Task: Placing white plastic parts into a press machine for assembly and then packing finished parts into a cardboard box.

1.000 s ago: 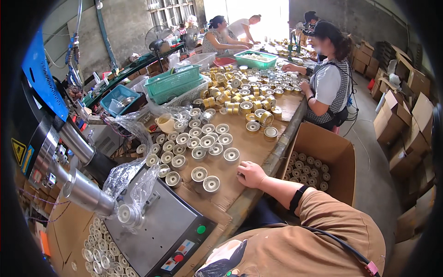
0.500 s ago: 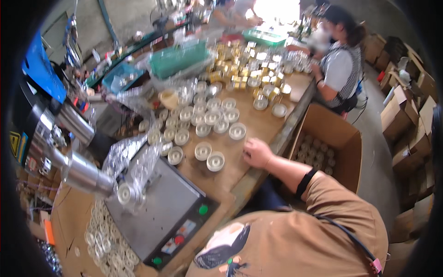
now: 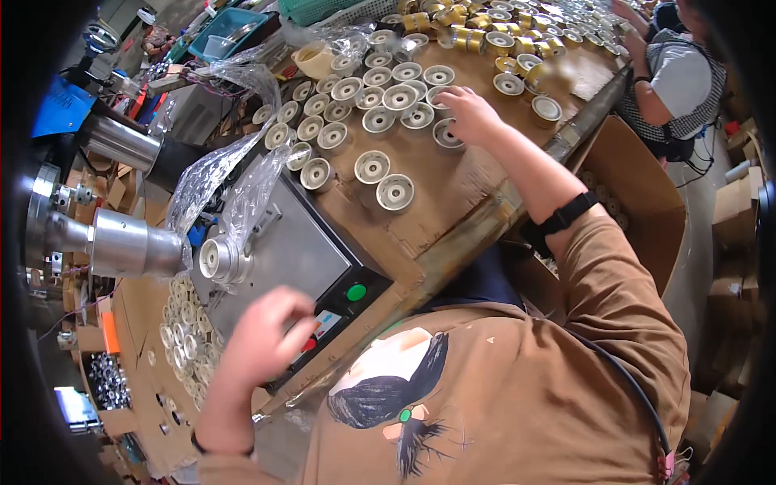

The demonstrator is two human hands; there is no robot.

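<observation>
My right hand (image 3: 471, 120) is at the right edge of a group of round, off-white, wheel-like plastic parts on the brown table. Its fingers close on the rim of one such part (image 3: 437, 97), partly covered by them. Another wheel-like part (image 3: 447, 133) sits just beneath the hand. My left hand (image 3: 275, 333) hangs, smeared by motion, over the front of a grey bench machine (image 3: 301, 238), near its red button (image 3: 309, 345). Its fingers look bent, but whether anything is in them is unclear. One round part (image 3: 213, 259) rests at the machine's metal cylinder (image 3: 137, 245).
More white parts (image 3: 184, 339) are heaped left of the machine. Clear plastic film (image 3: 234, 174) drapes behind it. Gold-coloured rings (image 3: 469, 39) crowd the far table. A cardboard box (image 3: 638, 186) stands right of the table edge, and a co-worker (image 3: 675, 85) sits at the far right.
My right hand has moved from the table's near edge to the wheel-like parts. My left hand has come into view over the machine's front. The view has shifted.
</observation>
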